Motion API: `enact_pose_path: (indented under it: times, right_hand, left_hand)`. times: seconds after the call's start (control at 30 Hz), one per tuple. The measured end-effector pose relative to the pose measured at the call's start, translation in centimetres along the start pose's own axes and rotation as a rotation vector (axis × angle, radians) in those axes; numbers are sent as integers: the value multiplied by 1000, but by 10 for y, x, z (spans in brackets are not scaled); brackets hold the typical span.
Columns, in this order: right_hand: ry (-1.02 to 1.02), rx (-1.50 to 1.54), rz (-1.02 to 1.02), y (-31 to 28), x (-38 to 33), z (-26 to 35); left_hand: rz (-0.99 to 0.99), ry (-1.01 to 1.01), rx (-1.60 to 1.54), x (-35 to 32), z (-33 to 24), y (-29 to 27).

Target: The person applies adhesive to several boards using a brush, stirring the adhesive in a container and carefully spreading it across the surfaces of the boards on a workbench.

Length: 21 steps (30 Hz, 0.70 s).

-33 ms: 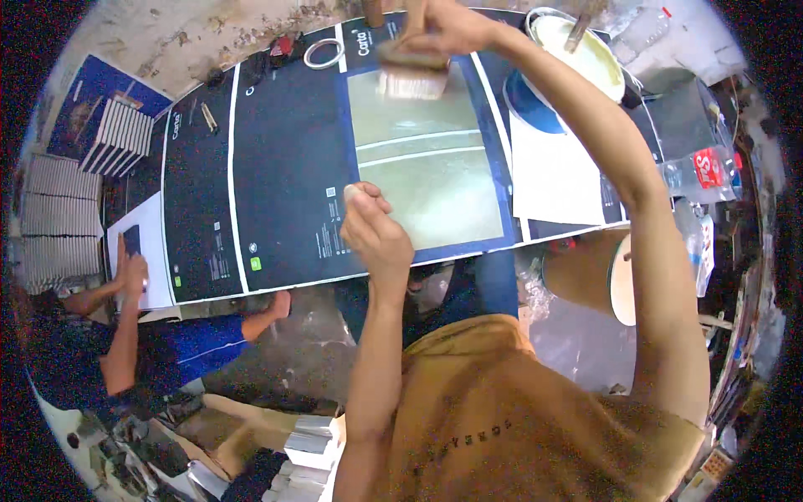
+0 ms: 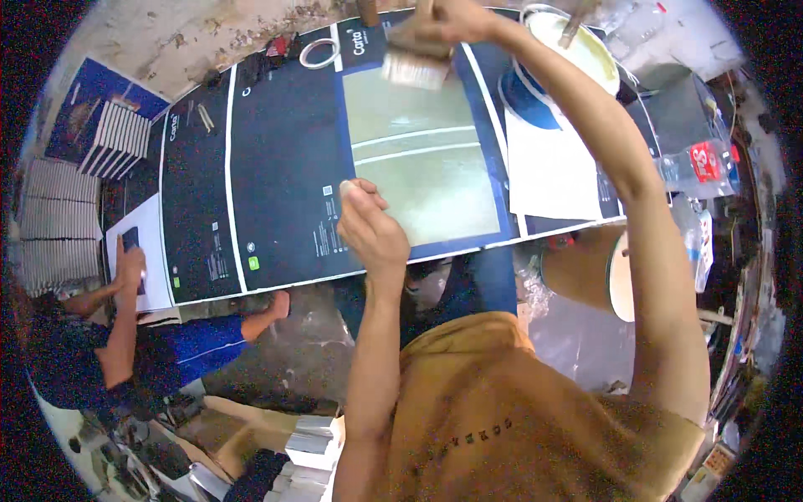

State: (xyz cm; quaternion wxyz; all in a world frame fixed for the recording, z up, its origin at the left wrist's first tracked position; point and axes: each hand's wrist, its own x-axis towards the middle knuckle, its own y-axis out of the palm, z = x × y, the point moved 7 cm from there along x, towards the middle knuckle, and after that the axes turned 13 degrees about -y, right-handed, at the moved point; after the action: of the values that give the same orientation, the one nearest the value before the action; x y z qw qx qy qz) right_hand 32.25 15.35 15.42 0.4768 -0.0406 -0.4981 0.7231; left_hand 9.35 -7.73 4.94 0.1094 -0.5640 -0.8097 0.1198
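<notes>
My right hand [image 2: 460,21], at the table's far side, grips a wide flat brush [image 2: 416,70]. Its pale bristles rest over the far end of a glossy grey-green panel [image 2: 431,197], slightly blurred. Two white lines cross this panel, and a dark blue sheet [image 2: 493,180] borders it. My left hand [image 2: 374,227] is curled closed over the panel's near left edge, thumb uppermost, and no object shows in it. To the right, a bucket of pale cream paste or glue [image 2: 598,63] stands with a stick in it, close to my right forearm.
Dark printed sheets [image 2: 284,167] cover the table leftward, with a tape ring [image 2: 319,53] at the back. White paper [image 2: 552,176] and a plastic bottle [image 2: 703,163] are on the right. Another person's hand [image 2: 130,266] works over paper at left, near stacked books [image 2: 121,138].
The brush in my right hand has shifted slightly away from me and to the right. My left hand stays almost in place; the whole view has moved a little.
</notes>
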Motion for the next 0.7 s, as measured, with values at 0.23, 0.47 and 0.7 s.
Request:
enact_pose_path:
  times: [0.23, 0.47, 0.7]
  right_hand:
    - [5, 185, 35, -2, -52, -2]
    - [279, -476, -226, -44, -78, 29]
    - [152, 45, -1066, -112, -162, 90]
  left_hand:
    - [-13, -35, 9, 0, -2, -1]
    - [-58, -1, 16, -2, 5, -1]
    - [56, -232, -165, 18, 2, -3]
